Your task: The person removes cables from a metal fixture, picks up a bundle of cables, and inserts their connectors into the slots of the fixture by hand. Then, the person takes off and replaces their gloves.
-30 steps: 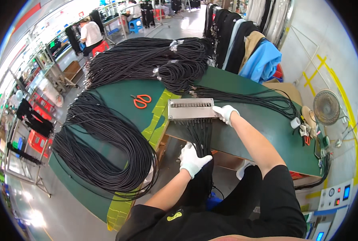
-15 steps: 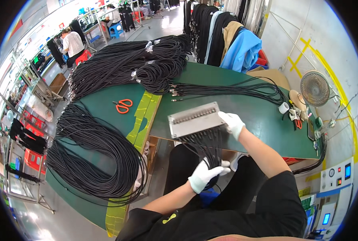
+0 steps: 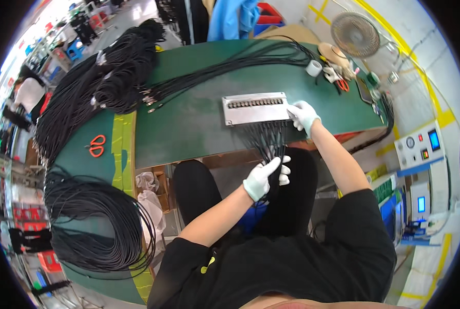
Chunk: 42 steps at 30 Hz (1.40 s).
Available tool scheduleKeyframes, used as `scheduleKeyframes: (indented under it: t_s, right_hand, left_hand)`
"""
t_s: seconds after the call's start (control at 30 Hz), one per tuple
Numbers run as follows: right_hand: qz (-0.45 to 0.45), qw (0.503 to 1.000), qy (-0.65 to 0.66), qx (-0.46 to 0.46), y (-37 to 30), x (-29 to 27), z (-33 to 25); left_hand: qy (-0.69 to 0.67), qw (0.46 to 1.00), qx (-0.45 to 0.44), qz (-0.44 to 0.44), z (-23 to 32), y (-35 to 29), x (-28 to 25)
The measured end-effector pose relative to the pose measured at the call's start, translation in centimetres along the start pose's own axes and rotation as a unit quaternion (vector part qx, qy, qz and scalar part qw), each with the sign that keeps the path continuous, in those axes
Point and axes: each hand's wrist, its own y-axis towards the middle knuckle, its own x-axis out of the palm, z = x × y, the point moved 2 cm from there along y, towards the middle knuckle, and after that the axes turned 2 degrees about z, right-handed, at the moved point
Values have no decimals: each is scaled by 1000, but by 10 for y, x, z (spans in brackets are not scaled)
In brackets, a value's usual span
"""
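Note:
A grey metal comb-like block (image 3: 255, 108) lies on the green table (image 3: 199, 123) with several black cables (image 3: 268, 141) fanning out of it toward the table's front edge. My right hand (image 3: 302, 114), in a white glove, rests on the block's right end. My left hand (image 3: 265, 177), also gloved, is closed around the gathered bundle of those cables below the table edge, over my lap.
Big coils of black cable lie at the left (image 3: 93, 221) and back left (image 3: 106, 77). Orange scissors (image 3: 96, 146) sit near a yellow-green strip. A tape roll (image 3: 314, 68), small tools and a fan (image 3: 354, 34) stand at the back right. A machine with screens (image 3: 420, 154) is at the right.
The view has swung so the block now sits farther right. My left hand has slid down along the cable bundle toward my lap; my right hand stays on the block's end.

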Motion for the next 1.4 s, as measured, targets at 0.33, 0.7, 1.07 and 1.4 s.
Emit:
scheduleKeyframes:
  t_s: [0.33,0.7,1.07,1.4]
  right_hand:
    - [100,965,183,-157,-43,11,-72]
    - [28,725,-382,-572,-87,305,-182]
    - [62,765,-255,-588,-17,193,-117]
    - [107,827,-337,-437,77,22,-9]
  left_hand:
    - [-7,999,15,-44,-11,1,-23]
    - [108,985,123,-57,-20,4,-34]
    - [47,998,40,-27,-3,-16,-10]
    - [-22,998,-27,-50,3,-1,-8]
